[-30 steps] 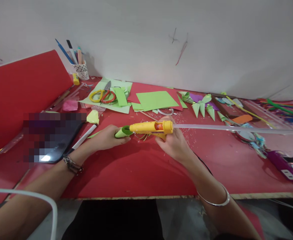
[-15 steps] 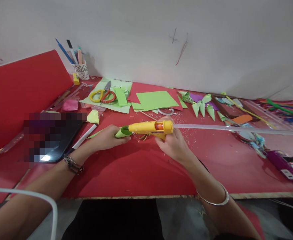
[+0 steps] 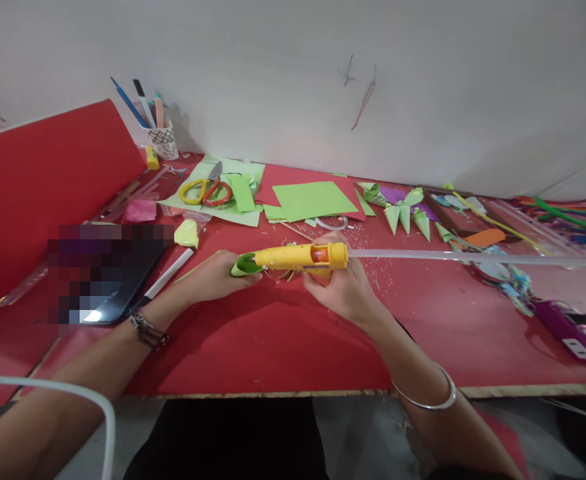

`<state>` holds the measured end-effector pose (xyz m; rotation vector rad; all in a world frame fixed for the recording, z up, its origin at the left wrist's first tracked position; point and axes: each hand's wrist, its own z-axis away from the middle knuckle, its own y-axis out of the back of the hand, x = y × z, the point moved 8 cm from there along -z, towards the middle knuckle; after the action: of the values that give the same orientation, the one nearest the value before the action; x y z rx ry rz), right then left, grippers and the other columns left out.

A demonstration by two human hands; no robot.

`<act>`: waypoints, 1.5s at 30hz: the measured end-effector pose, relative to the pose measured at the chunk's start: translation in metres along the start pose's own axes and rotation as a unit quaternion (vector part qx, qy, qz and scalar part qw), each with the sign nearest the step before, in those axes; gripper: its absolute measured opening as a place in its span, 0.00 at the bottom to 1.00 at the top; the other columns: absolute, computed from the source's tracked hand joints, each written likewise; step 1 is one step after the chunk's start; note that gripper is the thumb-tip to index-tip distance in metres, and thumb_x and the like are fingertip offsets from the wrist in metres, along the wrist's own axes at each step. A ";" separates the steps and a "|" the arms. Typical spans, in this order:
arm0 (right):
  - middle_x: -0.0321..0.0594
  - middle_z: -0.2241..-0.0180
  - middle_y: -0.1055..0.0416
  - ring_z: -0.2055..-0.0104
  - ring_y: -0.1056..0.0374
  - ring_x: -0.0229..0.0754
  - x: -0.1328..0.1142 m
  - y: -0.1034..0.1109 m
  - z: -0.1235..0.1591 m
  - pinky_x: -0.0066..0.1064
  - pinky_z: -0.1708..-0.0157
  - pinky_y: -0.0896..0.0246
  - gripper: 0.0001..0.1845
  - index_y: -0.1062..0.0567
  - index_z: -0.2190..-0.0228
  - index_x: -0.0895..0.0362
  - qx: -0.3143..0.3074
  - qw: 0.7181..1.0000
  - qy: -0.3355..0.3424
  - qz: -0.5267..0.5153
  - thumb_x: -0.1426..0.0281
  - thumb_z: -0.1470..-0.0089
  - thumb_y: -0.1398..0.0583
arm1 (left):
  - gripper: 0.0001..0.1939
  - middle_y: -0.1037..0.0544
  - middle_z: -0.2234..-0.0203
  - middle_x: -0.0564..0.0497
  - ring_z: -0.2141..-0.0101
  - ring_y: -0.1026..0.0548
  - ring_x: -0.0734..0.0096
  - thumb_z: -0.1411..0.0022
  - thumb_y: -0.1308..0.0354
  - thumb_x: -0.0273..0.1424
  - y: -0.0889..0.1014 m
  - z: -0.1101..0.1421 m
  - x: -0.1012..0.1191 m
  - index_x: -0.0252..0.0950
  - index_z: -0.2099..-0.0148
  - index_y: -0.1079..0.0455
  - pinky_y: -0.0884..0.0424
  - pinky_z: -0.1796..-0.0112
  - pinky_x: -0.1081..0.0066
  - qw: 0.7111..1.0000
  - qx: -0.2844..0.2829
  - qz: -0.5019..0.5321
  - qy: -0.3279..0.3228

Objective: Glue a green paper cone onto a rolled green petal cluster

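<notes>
A rolled green paper cone (image 3: 247,265) is held by my left hand (image 3: 217,275), its wide mouth facing right and its tip pointing left behind the hand. My right hand (image 3: 345,287) is closed around the handle of a yellow glue gun (image 3: 293,257). The gun's nozzle reaches to the cone's open mouth; whether it touches the paper I cannot tell. Out of the gun's back, a long clear glue stick (image 3: 463,256) extends to the right. Thin green scraps lie under the gun.
Scissors (image 3: 205,192) and green paper sheets (image 3: 315,200) lie at the back. Several small green cones (image 3: 405,213) sit farther right. A phone-like dark device (image 3: 127,280) and a white marker (image 3: 170,272) are on the left. A purple extension board (image 3: 567,330) is at the right.
The glue gun has shifted very slightly, with its nozzle now a little deeper at the cone's mouth. Both hands keep their grips, and the rest of the table looks the same.
</notes>
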<state>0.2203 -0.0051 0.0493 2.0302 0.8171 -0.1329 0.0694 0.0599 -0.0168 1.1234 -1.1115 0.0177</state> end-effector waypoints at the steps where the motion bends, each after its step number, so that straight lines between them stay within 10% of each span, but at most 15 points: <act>1: 0.41 0.63 0.39 0.63 0.36 0.42 0.000 0.001 0.000 0.35 0.65 0.35 0.19 0.41 0.62 0.54 0.006 1.000 0.001 -0.002 0.76 0.58 0.44 | 0.14 0.31 0.81 0.55 0.78 0.36 0.76 0.46 0.50 0.38 0.000 0.000 0.001 0.31 0.69 0.30 0.42 0.77 0.77 1.000 0.001 -0.007 -0.003; 24: 0.41 0.65 0.38 0.62 0.36 0.44 0.016 0.008 -0.003 0.38 0.65 0.34 0.14 0.38 0.64 0.55 0.044 0.997 -0.007 0.067 0.71 0.56 0.42 | 0.16 0.26 0.75 0.52 0.73 0.31 0.71 0.45 0.52 0.38 0.012 -0.001 0.003 0.32 0.67 0.30 0.38 0.72 0.74 0.998 0.044 0.002 0.033; 37: 0.51 0.60 0.36 0.55 0.38 0.52 0.097 0.061 0.003 0.43 0.59 0.40 0.22 0.34 0.58 0.62 0.104 0.935 -0.248 0.229 0.65 0.55 0.43 | 0.15 0.27 0.75 0.52 0.74 0.32 0.70 0.46 0.52 0.41 0.023 -0.002 -0.008 0.33 0.66 0.34 0.40 0.74 0.74 0.989 0.104 -0.070 0.081; 45: 0.53 0.59 0.34 0.58 0.34 0.54 0.175 0.079 0.040 0.40 0.63 0.40 0.24 0.35 0.56 0.62 0.013 0.852 -0.433 0.294 0.60 0.53 0.47 | 0.17 0.28 0.74 0.51 0.75 0.32 0.70 0.47 0.52 0.41 0.024 -0.002 -0.010 0.34 0.61 0.38 0.41 0.75 0.73 0.984 0.121 -0.077 0.106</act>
<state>0.4117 0.0215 0.0144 1.8596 -0.3773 -0.6478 0.0530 0.0780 -0.0072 1.3892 -0.8440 0.1515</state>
